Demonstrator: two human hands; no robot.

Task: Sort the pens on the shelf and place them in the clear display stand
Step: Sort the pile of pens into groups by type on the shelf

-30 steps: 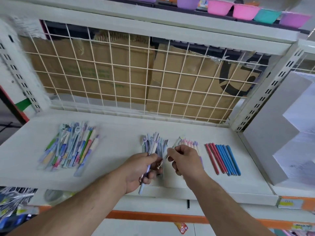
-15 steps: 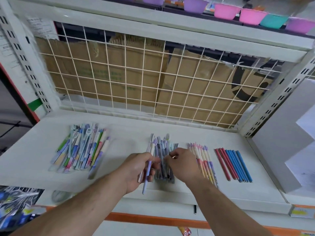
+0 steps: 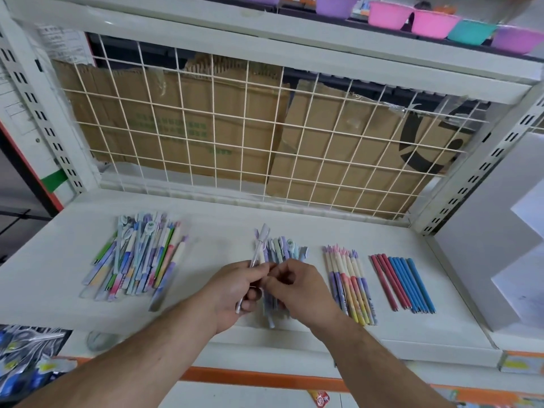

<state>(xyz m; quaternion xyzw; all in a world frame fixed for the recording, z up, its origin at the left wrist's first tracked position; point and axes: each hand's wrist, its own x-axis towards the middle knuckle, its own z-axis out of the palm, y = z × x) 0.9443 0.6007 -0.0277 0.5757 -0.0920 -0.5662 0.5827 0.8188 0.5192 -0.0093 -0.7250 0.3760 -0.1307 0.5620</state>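
Four groups of pens lie on the white shelf point(image 3: 223, 231). At the left is a mixed pile of wrapped pens point(image 3: 138, 260). A purple-blue pile point(image 3: 287, 248) sits in the middle, then a row of pink-purple pens point(image 3: 350, 281), then red and blue pens point(image 3: 403, 284) at the right. My left hand point(image 3: 235, 287) grips a pale purple pen point(image 3: 260, 245) that sticks up and away from me. My right hand point(image 3: 297, 287) is over the middle pile, fingers curled and pinching pens there. No clear display stand is in view.
A white wire grid point(image 3: 250, 136) backs the shelf, with brown cardboard point(image 3: 223, 128) behind it. Coloured bowls point(image 3: 432, 23) stand on the shelf above. Slotted uprights point(image 3: 482, 169) flank the bay. Packaged goods point(image 3: 26, 354) hang at the lower left.
My right hand laid the pen it held down and came left onto the middle pile. My left hand still holds its pen. The camera moved closer and slightly left.
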